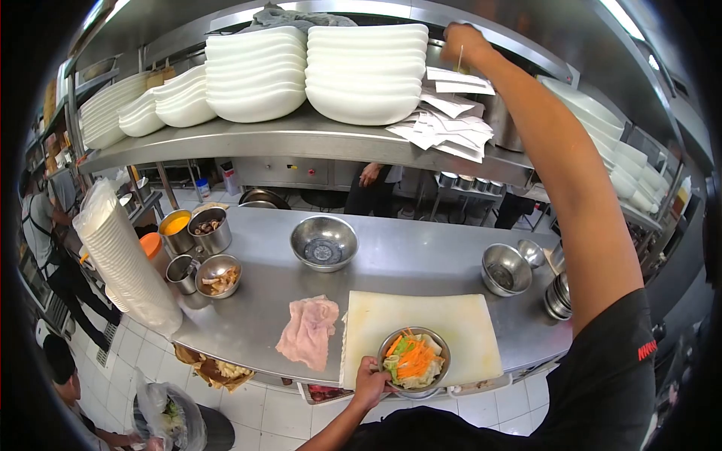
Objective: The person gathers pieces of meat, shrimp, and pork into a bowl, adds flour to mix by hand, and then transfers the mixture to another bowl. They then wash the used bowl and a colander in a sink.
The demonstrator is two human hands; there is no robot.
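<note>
The person stands at a steel counter (406,255) beneath a steel shelf (301,139). The left hand (371,382) is closed on the near rim of a metal bowl of cut vegetables (414,362), thumb over the edge, fingers curled below; the bowl sits on the front of a white cutting board (451,323), close to the counter edge. The right hand (465,41) is raised to the shelf level, pinched shut on a thin upright spike (460,58) that stands above a sheaf of paper slips (447,124); whether a slip is also in the fingers cannot be told. Risk assessment: with the gaze and the reach directed upward, the one-handed grip on the bowl may slacken, and since the bowl lies near the board's front edge, a tilt would likely spill vegetables to the floor. The extended arm passes close to the plate stack (366,71); a sideways brush could shift the stack or scatter the loose slips onto the counter. Count: two tall stacks of white plates at centre, with further stacks to the left; one pink cloth (308,331) beside the board; one empty bowl at mid-counter (324,242); four containers at the left (199,252); one empty bowl at the right (505,269), with smaller vessels beside it; one column of stacked white cups (124,259) at the counter's left end.
</note>
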